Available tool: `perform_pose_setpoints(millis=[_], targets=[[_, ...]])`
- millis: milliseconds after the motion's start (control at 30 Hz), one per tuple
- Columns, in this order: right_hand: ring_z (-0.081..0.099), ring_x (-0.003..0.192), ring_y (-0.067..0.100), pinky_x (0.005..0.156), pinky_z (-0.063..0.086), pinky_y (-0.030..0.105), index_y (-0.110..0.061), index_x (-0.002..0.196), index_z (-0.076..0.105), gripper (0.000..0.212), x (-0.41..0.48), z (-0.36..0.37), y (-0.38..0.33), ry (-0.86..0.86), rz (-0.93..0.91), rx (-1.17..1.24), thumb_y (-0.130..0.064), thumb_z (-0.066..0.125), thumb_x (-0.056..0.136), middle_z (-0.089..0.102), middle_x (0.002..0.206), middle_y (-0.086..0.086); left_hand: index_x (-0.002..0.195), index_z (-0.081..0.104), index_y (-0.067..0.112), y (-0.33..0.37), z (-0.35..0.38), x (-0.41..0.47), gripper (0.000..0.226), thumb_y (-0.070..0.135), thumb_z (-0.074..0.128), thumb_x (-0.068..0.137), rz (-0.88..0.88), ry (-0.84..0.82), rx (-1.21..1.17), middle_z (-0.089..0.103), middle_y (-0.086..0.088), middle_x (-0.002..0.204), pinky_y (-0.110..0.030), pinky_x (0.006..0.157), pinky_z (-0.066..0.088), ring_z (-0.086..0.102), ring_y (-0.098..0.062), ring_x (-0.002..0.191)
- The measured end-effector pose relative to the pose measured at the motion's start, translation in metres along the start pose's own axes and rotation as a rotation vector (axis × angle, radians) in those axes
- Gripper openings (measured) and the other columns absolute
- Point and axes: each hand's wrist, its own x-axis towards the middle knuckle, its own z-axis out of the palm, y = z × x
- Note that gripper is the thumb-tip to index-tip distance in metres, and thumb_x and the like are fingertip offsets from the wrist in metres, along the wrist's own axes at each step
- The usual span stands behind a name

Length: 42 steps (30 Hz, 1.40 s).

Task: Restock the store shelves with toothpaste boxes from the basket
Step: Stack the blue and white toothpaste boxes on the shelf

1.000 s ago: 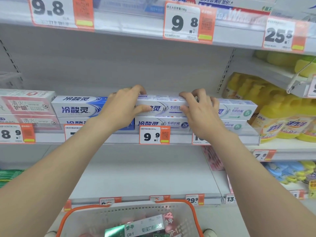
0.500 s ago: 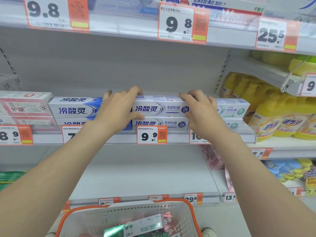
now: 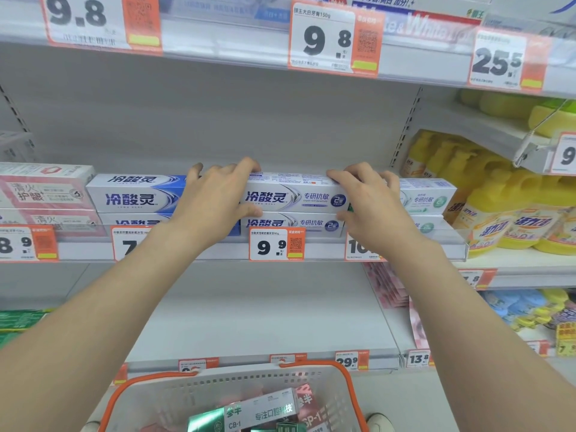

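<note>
Head view: your left hand (image 3: 215, 201) and right hand (image 3: 371, 207) are both on the box (image 3: 296, 196), one at each end. Left fingers are curled over its top edge with the thumb on the lower front edge, so you're holding it. The right hand has its fingers draped over the top at the right end; the thumb side is partly hidden, but it reads as holding too. The box is on the middle shelf (image 3: 87, 251), stacked flat on the lower box (image 3: 293, 224) of the same print, just above the 9.9 tag (image 3: 276, 244). Its long axis runs left-right, parallel to the shelf edge, front face toward you, print upright. Blue boxes (image 3: 134, 194) sit just to its left and green-marked boxes (image 3: 427, 198) just to its right, all with the same axis. The basket (image 3: 218, 385) is below, near you, with a spare box (image 3: 265, 410) lying tilted inside.
</note>
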Motion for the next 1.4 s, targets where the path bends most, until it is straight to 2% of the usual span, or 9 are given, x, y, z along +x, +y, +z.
perform_pose_setpoints(millis=[300,433,533,667,733,800,967,1267,1400], targets=[[0.041,0.138,0.027,0.119,0.02,0.046,-0.023,0.148,0.048,0.073,-0.01,-0.019,-0.002,0.081,0.046,0.107,-0.016,0.064,0.078,0.041,0.15,0.007,0.149,0.043,0.018,0.021,0.007,-0.012,0.074,0.054,0.07,0.09,0.142,0.168,0.064,0.05,-0.006,0.146,-0.058,0.118,0.029,0.046,-0.034,0.132],[0.048,0.129,0.036,0.109,0.034,0.05,-0.017,0.139,0.058,0.063,-0.025,-0.025,0.03,0.363,0.417,0.191,-0.01,0.05,0.077,0.049,0.141,0.014,0.139,0.053,0.019,0.065,0.015,-0.013,0.05,0.039,0.068,0.095,0.326,0.242,0.021,0.054,-0.003,0.139,-0.055,0.12,0.029,0.049,-0.03,0.131],[0.044,0.129,0.041,0.107,0.04,0.052,-0.017,0.151,0.044,0.078,-0.042,-0.024,0.052,0.371,0.678,0.239,0.002,0.058,0.077,0.04,0.146,0.019,0.139,0.054,0.021,0.103,0.024,0.001,0.052,0.039,0.071,0.093,0.388,0.231,0.009,0.055,0.0,0.141,-0.05,0.119,0.03,0.05,-0.027,0.131],[0.043,0.133,0.037,0.094,0.03,0.025,-0.016,0.162,0.017,0.095,-0.058,-0.023,0.072,0.226,0.821,0.532,0.008,0.06,0.08,0.039,0.151,0.018,0.145,0.049,0.026,0.144,0.032,0.029,0.065,0.051,0.073,0.091,0.353,0.167,0.049,0.055,0.002,0.143,-0.047,0.115,0.032,0.048,-0.027,0.135],[0.048,0.13,0.033,0.083,0.025,0.018,-0.013,0.162,0.019,0.09,-0.062,-0.021,0.081,0.207,0.833,0.577,0.006,0.059,0.083,0.052,0.146,0.013,0.143,0.048,0.027,0.154,0.035,0.039,0.069,0.057,0.075,0.087,0.302,0.122,0.115,0.058,0.003,0.138,-0.048,0.115,0.031,0.049,-0.027,0.132],[0.055,0.115,0.024,0.074,0.033,0.02,-0.017,0.156,0.031,0.081,-0.063,-0.02,0.088,0.197,0.83,0.632,0.006,0.058,0.084,0.064,0.133,0.006,0.135,0.05,0.028,0.158,0.038,0.044,0.064,0.057,0.077,0.085,0.274,0.102,0.161,0.062,0.004,0.13,-0.048,0.114,0.032,0.051,-0.028,0.126],[0.069,0.11,0.022,0.093,0.058,0.047,-0.023,0.134,0.056,0.059,-0.068,-0.009,0.106,0.215,0.793,0.595,-0.006,0.059,0.077,0.074,0.114,-0.007,0.135,0.051,0.026,0.158,0.05,0.045,0.059,0.039,0.082,0.085,0.242,0.11,0.183,0.062,0.001,0.126,-0.043,0.106,0.035,0.053,-0.03,0.12],[0.073,0.1,0.02,0.094,0.057,0.051,-0.035,0.114,0.064,0.045,-0.07,0.02,0.136,0.259,0.719,0.511,-0.042,0.053,0.071,0.078,0.104,-0.014,0.134,0.053,0.024,0.156,0.059,0.045,0.06,0.024,0.086,0.083,0.209,0.155,0.149,0.065,0.0,0.125,-0.041,0.098,0.038,0.055,-0.031,0.117],[0.073,0.098,0.025,0.091,0.058,0.052,-0.03,0.113,0.068,0.04,-0.072,0.016,0.132,0.265,0.705,0.485,-0.036,0.06,0.074,0.079,0.1,-0.01,0.134,0.054,0.02,0.154,0.061,0.045,0.061,0.022,0.086,0.083,0.201,0.156,0.106,0.066,-0.002,0.123,-0.041,0.098,0.038,0.055,-0.032,0.118]])
